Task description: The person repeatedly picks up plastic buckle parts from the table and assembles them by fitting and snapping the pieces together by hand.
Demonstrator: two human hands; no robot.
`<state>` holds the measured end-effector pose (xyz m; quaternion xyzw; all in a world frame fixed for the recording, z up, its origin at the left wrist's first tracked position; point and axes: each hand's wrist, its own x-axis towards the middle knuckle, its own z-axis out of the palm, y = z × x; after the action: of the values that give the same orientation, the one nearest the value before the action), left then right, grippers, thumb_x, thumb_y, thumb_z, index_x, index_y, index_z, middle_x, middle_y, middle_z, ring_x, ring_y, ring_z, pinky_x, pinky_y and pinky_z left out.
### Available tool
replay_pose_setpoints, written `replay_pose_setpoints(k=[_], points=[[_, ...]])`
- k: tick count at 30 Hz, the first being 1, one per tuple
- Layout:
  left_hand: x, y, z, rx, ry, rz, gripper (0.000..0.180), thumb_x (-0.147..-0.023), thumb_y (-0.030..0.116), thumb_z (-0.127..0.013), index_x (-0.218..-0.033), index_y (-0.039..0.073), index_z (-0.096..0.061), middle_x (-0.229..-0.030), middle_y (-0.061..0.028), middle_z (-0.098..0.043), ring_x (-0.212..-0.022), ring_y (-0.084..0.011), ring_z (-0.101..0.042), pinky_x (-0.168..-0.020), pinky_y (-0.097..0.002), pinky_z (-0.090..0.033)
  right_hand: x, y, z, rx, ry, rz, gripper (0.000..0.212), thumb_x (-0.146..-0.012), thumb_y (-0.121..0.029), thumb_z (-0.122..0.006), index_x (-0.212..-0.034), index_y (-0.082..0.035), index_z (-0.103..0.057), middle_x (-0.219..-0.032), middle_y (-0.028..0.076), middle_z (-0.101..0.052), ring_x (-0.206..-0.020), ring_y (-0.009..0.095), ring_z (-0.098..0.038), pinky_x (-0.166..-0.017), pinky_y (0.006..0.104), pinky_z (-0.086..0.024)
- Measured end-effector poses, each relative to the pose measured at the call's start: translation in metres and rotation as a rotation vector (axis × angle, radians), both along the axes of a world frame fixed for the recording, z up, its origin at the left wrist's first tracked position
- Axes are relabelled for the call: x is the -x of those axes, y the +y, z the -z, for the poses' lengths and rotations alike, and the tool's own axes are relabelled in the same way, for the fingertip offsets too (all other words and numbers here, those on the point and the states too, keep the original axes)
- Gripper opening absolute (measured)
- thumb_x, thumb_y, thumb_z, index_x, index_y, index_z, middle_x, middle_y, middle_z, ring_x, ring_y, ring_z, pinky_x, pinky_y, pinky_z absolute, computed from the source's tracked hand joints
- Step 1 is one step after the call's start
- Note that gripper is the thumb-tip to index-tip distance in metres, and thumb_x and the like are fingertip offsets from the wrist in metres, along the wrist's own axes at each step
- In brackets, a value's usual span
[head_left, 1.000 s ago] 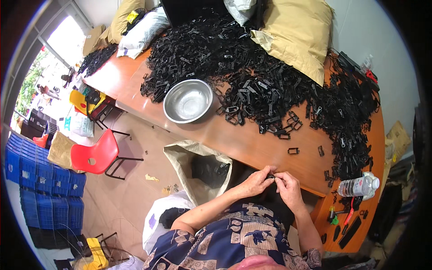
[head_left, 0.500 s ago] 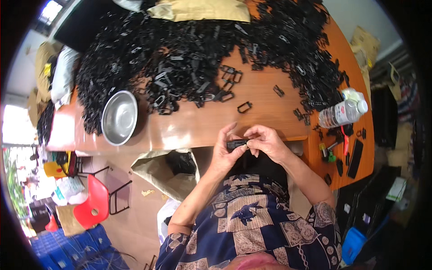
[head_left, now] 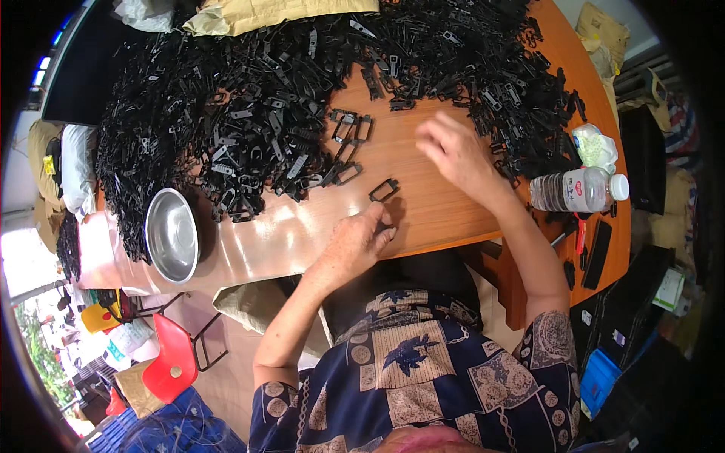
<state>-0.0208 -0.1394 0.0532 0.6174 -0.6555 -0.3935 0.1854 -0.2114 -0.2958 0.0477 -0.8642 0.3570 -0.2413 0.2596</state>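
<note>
My left hand (head_left: 356, 243) is low over the table's near edge, its fingers curled together; anything in them is hidden. Just beyond its fingertips lies a small black rectangular plastic frame (head_left: 384, 190). My right hand (head_left: 458, 156) is over the tabletop farther forward, its fingers smeared by motion, so its grip is unclear. Left of it, several similar black frames (head_left: 350, 132) lie at the edge of a wide heap of small black plastic parts (head_left: 264, 113). The heap stretches around the far side of the table (head_left: 430, 219).
A steel bowl (head_left: 171, 235) stands at the left near edge. On the right are a clear plastic bottle (head_left: 578, 189), a white-green bag (head_left: 595, 147) and a long black bar (head_left: 596, 255). An open sack (head_left: 253, 306) stands below the near edge. A red chair (head_left: 172, 359) is at lower left.
Both hands were together around a dark piece near my lap. They have come apart: the right has moved forward over the table, the left slightly forward and left. The view has shifted.
</note>
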Motion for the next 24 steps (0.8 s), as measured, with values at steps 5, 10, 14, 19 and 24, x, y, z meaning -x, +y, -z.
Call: replay_pose_setpoints(k=[5,10,14,19,24], points=[[-0.015,-0.02,0.001,0.049,-0.139,0.132,0.021,-0.084,0.021,-0.067,-0.088,0.005,-0.055,-0.075,-0.0125,-0.061,-0.071,-0.0351,-0.062,-0.062,-0.0413,-0.048,-0.034,-0.049,0.021,0.372,0.146,-0.017,0.012,-0.081,-0.006,-0.061,-0.093,-0.003,-0.059,-0.091,0.008,-0.052,-0.083,0.024,-0.058,-0.07,0.0357,-0.051],[-0.025,-0.042,-0.017,0.247,-0.26,0.144,0.026,-0.081,0.027,-0.069,-0.088,0.005,-0.058,-0.085,-0.0119,-0.06,-0.075,-0.0316,-0.063,-0.061,-0.0393,-0.049,-0.036,-0.057,0.029,0.449,0.322,-0.017,0.008,-0.078,-0.005,-0.06,-0.086,-0.002,-0.057,-0.095,0.009,-0.051,-0.09,0.024,-0.056,-0.072,0.0349,-0.052],[-0.053,-0.085,-0.019,0.447,-0.291,-0.082,0.014,-0.081,0.012,-0.067,-0.088,0.002,-0.06,-0.083,-0.0134,-0.06,-0.072,-0.0312,-0.063,-0.062,-0.0376,-0.05,-0.02,-0.053,0.028,0.392,0.301,-0.014,0.008,-0.081,-0.004,-0.06,-0.087,-0.003,-0.055,-0.088,0.01,-0.053,-0.084,0.025,-0.06,-0.07,0.0359,-0.053],[-0.065,-0.125,0.008,0.515,-0.583,-0.091,0.019,-0.081,0.018,-0.066,-0.093,0.004,-0.06,-0.085,-0.0143,-0.061,-0.078,-0.0336,-0.064,-0.068,-0.041,-0.05,-0.006,-0.043,0.03,0.319,0.223,-0.027,0.01,-0.081,-0.001,-0.059,-0.089,-0.003,-0.054,-0.087,0.011,-0.054,-0.083,0.028,-0.061,-0.069,0.0384,-0.052],[-0.055,-0.132,0.014,0.541,-0.625,-0.019,0.023,-0.077,0.017,-0.071,-0.089,0.003,-0.058,-0.084,-0.015,-0.063,-0.078,-0.0377,-0.062,-0.068,-0.0416,-0.051,0.005,-0.03,0.02,0.138,-0.031,0.017,0.016,-0.081,0.0,-0.061,-0.096,-0.003,-0.057,-0.089,0.01,-0.06,-0.082,0.022,-0.063,-0.066,0.0349,-0.053]])
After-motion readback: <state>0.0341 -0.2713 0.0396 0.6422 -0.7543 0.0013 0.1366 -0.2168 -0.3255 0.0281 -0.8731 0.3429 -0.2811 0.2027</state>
